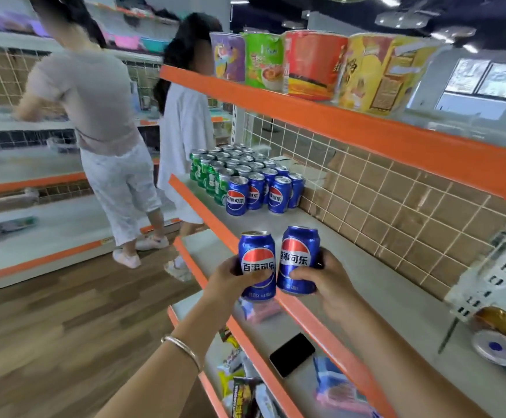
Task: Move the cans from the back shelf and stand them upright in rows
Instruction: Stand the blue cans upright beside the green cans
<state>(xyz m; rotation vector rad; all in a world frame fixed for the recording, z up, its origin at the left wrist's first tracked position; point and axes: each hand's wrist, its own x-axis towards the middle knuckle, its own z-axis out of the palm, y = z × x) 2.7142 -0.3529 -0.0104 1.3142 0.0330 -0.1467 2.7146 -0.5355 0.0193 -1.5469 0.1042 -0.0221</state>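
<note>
My left hand grips a blue cola can, held upright. Beside it, my right hand grips a second blue cola can, also upright and almost touching the first. Both cans hover over the orange front edge of the middle shelf. Farther along that shelf stand rows of upright cans: blue ones at the near end, green ones and more behind them.
Two people stand in the aisle to the left, one in white, one in grey. Noodle cups line the top shelf. A black phone and snack packets lie on the lower shelves. A wire grid backs the shelf.
</note>
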